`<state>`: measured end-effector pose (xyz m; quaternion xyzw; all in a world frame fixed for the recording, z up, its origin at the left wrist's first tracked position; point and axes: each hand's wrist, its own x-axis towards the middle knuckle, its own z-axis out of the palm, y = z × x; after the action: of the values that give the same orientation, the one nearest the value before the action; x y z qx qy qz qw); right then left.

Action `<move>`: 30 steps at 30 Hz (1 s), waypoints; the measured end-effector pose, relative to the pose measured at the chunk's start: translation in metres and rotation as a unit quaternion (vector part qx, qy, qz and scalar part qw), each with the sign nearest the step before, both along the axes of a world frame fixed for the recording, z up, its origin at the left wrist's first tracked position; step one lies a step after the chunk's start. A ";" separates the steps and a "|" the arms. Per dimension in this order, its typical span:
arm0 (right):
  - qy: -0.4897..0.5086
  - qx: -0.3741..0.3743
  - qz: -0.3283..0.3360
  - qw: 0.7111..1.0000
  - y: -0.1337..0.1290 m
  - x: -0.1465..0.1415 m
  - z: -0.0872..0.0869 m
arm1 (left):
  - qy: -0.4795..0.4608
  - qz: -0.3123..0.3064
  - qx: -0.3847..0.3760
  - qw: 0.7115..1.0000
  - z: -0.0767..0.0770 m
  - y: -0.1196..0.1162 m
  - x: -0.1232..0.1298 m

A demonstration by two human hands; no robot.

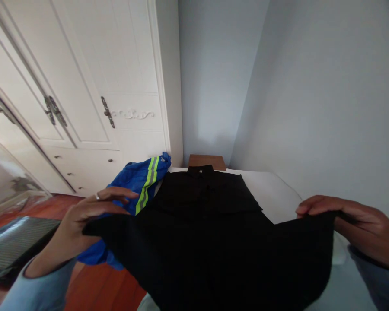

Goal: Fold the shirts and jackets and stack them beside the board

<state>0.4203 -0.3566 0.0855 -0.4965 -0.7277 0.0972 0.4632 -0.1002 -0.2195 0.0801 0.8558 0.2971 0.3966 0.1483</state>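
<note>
A black collared shirt (207, 242) lies spread over a white surface, its collar at the far end and its near part raised towards me. My left hand (87, 216), with a ring on one finger, grips one near corner of the shirt between thumb and fingers. On the other side, my right hand (359, 220) pinches the opposite corner, fingertips over the top edge. The cloth hangs between both hands, and its near lower end runs out of view. Dark folds hide the buttons and sleeves' details.
A blue garment with yellow-green and grey stripes (145, 185) drapes over the left side of the white surface (266, 194). A brown wooden piece (207, 162) stands behind it. White wardrobe doors (81, 73) are at left, a grey wall (327, 95) at right. A dark ribbed object (19, 242) is at lower left.
</note>
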 end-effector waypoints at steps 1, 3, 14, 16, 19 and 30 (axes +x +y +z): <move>0.016 -0.015 0.001 1.000 0.014 0.004 0.003 | -0.012 -0.025 -0.039 0.999 0.007 0.009 0.006; 0.042 -0.038 -0.009 0.998 0.049 0.012 0.010 | -0.041 -0.039 -0.107 0.993 0.018 0.034 0.020; 0.330 -0.316 -0.072 0.886 0.320 0.071 -0.087 | 0.087 0.232 -0.254 0.935 -0.062 0.289 0.106; 0.343 -0.357 -0.094 0.864 0.335 0.081 -0.125 | 0.129 0.245 -0.256 0.926 -0.092 0.309 0.108; 0.350 -0.405 -0.062 0.843 0.336 0.091 -0.165 | 0.154 0.244 -0.277 0.917 -0.122 0.317 0.105; 0.351 -0.376 -0.134 0.847 0.316 0.104 -0.165 | 0.147 0.273 -0.380 0.871 -0.123 0.315 0.099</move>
<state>0.5243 -0.0407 -0.0797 -0.6583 -0.3500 0.4685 0.4741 -0.0013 0.0958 -0.0427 0.6664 0.6654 0.1471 0.3024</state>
